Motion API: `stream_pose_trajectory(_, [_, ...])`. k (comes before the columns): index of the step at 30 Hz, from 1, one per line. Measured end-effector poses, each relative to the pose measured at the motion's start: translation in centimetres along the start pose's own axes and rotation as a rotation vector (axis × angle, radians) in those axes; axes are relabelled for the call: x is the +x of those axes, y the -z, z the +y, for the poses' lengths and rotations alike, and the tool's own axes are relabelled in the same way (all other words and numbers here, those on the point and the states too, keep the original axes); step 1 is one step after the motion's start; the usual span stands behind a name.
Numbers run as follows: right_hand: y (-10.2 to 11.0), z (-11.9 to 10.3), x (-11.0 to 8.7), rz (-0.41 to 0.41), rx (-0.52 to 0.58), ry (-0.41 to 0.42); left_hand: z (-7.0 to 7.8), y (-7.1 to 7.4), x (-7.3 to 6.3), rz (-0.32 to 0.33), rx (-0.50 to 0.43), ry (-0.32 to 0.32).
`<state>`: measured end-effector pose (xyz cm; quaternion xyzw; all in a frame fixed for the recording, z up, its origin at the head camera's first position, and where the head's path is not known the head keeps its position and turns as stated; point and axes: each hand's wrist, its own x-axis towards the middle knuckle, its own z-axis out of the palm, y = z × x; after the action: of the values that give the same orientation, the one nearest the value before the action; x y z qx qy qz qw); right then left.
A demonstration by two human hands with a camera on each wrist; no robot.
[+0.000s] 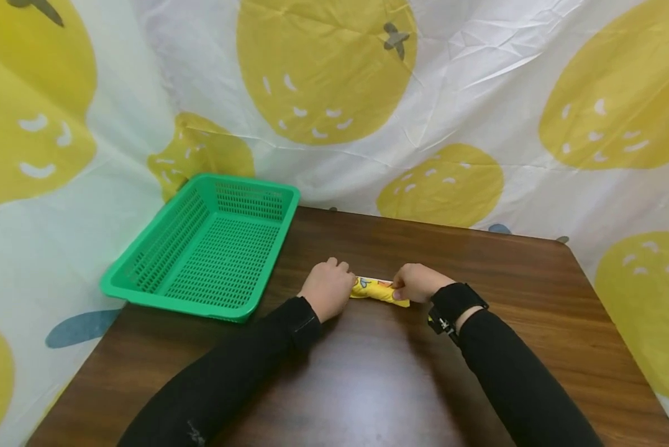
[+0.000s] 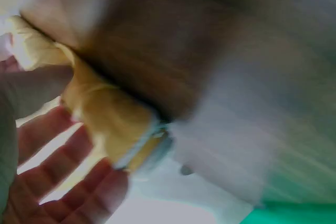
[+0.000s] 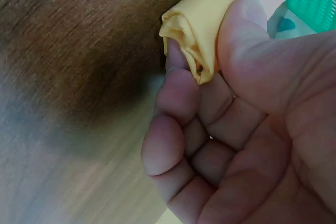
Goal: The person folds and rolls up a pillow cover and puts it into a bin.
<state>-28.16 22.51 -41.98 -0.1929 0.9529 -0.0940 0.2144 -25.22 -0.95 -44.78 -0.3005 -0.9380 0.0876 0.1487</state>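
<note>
A rolled yellow cloth (image 1: 372,289) with a colourful print lies lengthwise between the two hands, low over the table. My left hand (image 1: 330,289) grips its left end; in the left wrist view, the thumb lies across the cloth roll (image 2: 113,114) and the fingers are behind it. A pale, blurred band shows at that end of the roll. With thumb and forefinger, my right hand (image 1: 418,283) pinches the right end. Loose folds of the cloth (image 3: 197,30) stick out there in the right wrist view, and the other fingers curl below.
A green plastic basket (image 1: 217,254) with slotted walls stands on the left of the brown wooden table (image 1: 513,285), with nothing seen inside. Behind and beside the table hangs a white curtain (image 1: 468,74) printed with yellow fruit.
</note>
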Motion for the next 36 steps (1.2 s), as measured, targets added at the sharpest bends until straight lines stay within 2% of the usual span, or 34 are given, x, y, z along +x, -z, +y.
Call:
stream_pose_trajectory(4, [-0.4,0.0,-0.6,0.069,0.016,-0.028,0.0,-0.4,0.3,0.009,0.006,0.036])
stream_pose_trajectory(7, [-1.6,-0.1,-1.3,0.217,-0.049,-0.01,0.0,-0.7,0.8,0.024,0.014,0.042])
stream_pose_trajectory(10, [-3.2,-0.2,-2.1,0.436,-0.185,0.082,0.2,-1.1,1.3,0.035,0.028,0.043])
stream_pose_trajectory(13, [-4.6,-0.4,-2.5,0.623,-0.331,0.197,0.1,-1.7,1.8,0.039,-0.006,0.071])
stream_pose_trajectory(15, [-5.1,-0.5,-2.7,0.7,-0.396,0.247,-0.2,-2.1,2.3,0.031,-0.062,0.095])
stream_pose_trajectory(17, [-5.4,-0.7,-2.7,0.738,-0.444,0.268,-0.6,-2.3,2.8,-0.004,-0.144,0.113])
stream_pose_trajectory(22, [-5.7,-0.9,-2.8,0.74,-0.507,0.303,-2.0,-2.8,3.6,-0.193,-0.398,0.124])
stream_pose_trajectory(25, [-5.7,-1.1,-2.5,0.728,-0.52,0.33,-2.4,-3.2,3.5,-0.257,-0.488,0.106])
stream_pose_trajectory(28, [-5.3,-1.2,-2.1,0.71,-0.511,0.311,-2.5,-3.0,3.3,-0.246,-0.508,0.086])
stream_pose_trajectory(31, [-4.7,-1.2,-1.5,0.651,-0.475,0.26,-2.1,-2.7,3.0,-0.21,-0.465,0.077])
stream_pose_trajectory(33, [-4.2,-1.2,-1.1,0.581,-0.433,0.231,-1.8,-2.6,2.6,-0.172,-0.406,0.079])
stream_pose_trajectory(36, [-3.3,-1.0,-0.5,0.423,-0.319,0.207,-1.3,-2.2,1.9,-0.094,-0.328,0.081])
